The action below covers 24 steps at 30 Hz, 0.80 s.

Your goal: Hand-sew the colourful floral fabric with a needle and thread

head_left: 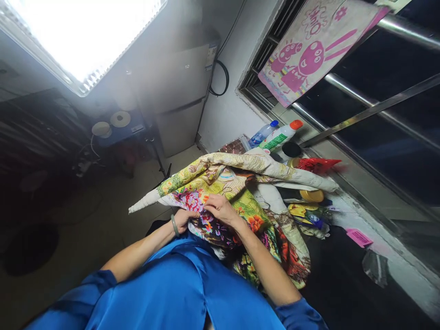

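Observation:
A large embroidered cloth [237,183] lies bunched across my lap, with flowers in pink, orange and red on yellow-green and dark areas, and off-white rolled edges. My left hand [184,220], a bangle on its wrist, grips the cloth near its lower left part. Close beside it, my right hand [220,210] is pinched over the pink flower area, touching the cloth. Whatever sits between its fingertips is too small to make out. A thin dark loop, possibly thread, shows on the cloth just above that hand.
Beyond the cloth stand a blue-capped bottle [263,134], a white bottle with an orange cap [282,136], a red bag [318,165] and a gold-lidded jar [311,196]. A pink tag [359,238] lies at right. A bright lamp [82,36] hangs upper left; a fridge [182,87] stands behind.

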Tool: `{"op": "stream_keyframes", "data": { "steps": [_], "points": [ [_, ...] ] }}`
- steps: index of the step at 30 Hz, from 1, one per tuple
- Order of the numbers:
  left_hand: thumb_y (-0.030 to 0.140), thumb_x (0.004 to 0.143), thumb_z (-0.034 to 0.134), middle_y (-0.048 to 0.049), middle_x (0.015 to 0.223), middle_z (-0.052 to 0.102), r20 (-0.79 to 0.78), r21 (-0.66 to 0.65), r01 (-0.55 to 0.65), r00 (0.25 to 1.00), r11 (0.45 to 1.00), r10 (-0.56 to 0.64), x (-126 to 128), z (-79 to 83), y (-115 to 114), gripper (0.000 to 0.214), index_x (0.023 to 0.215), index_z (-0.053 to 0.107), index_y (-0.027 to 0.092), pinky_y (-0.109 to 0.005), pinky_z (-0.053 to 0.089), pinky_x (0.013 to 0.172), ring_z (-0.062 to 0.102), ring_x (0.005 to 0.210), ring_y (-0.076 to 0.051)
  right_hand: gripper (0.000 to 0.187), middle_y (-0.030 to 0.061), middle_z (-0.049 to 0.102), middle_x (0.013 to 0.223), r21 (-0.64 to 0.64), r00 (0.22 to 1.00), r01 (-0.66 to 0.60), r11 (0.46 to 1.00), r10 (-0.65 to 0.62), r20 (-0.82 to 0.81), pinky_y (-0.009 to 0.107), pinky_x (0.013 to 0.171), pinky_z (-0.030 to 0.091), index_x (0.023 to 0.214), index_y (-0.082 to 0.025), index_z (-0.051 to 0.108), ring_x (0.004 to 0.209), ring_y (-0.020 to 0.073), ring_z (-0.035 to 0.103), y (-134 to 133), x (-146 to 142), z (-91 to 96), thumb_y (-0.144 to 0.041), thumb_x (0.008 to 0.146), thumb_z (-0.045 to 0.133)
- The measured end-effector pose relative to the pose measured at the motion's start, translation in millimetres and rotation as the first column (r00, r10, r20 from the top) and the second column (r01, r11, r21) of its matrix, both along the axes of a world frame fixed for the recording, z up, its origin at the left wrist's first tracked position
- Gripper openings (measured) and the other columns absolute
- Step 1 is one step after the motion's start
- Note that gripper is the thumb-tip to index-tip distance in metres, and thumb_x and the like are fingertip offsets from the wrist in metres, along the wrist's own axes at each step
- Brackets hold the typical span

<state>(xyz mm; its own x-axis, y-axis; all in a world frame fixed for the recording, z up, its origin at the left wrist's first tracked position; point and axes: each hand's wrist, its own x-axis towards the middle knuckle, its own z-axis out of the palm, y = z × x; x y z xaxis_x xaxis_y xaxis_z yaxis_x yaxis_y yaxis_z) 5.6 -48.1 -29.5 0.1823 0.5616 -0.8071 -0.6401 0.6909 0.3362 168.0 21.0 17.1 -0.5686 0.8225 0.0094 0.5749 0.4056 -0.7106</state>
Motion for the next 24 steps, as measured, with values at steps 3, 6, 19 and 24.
{"op": "stream_keyframes", "data": {
  "steps": [3,6,19,24],
  "points": [
    [-0.011,0.047,0.078,-0.009,0.065,0.075,-0.025,-0.021,-0.006,1.0,1.0,0.005,-0.8,-4.7,-0.4,0.03,0.069,0.073,0.01,-0.038,0.059,0.077,0.071,0.064,-0.024,0.035,0.0018,0.057,0.063,0.201,0.984,0.18,0.963,-0.174,-0.049,0.03,0.067,0.046,0.059,-0.022,0.057,0.064,0.0161,0.055,21.8,13.7,15.1,-0.035,0.092,0.054],
    [-0.009,0.047,0.078,-0.0072,0.06,0.072,-0.053,-0.044,0.015,0.998,0.999,-0.018,-1.5,-8.2,-0.3,0.027,0.063,0.071,0.01,-0.037,0.06,0.073,0.07,0.06,-0.022,0.029,0.0052,0.059,0.071,0.36,0.91,0.413,0.837,-0.398,-0.118,0.034,0.07,0.045,0.067,-0.022,0.058,0.07,0.0198,0.055,49.1,40.0,33.3,-0.032,0.093,0.049],
    [-0.008,0.05,0.08,-0.0101,0.066,0.075,0.021,-0.068,0.027,0.999,0.997,-0.025,3.6,1.0,2.8,0.028,0.072,0.073,0.009,-0.038,0.06,0.074,0.071,0.061,-0.024,0.037,-0.0031,0.061,0.056,-0.413,0.766,0.494,0.765,-0.608,-0.211,0.028,0.051,0.05,0.105,-0.017,0.067,0.049,0.0157,0.057,-8.1,38.8,4.1,-0.041,0.079,0.054],
    [-0.007,0.057,0.074,-0.0057,0.057,0.071,0.0,-0.09,0.052,0.999,0.995,-0.053,1.5,-4.3,3.3,0.021,0.067,0.072,0.011,-0.035,0.058,0.07,0.068,0.055,-0.021,0.029,-0.0023,0.059,0.049,-0.649,0.814,0.343,0.679,-0.56,-0.156,0.022,0.037,0.038,0.078,-0.017,0.068,0.036,0.0107,0.047,-52.5,1.7,-10.8,-0.045,0.075,0.06]
  ]
}}
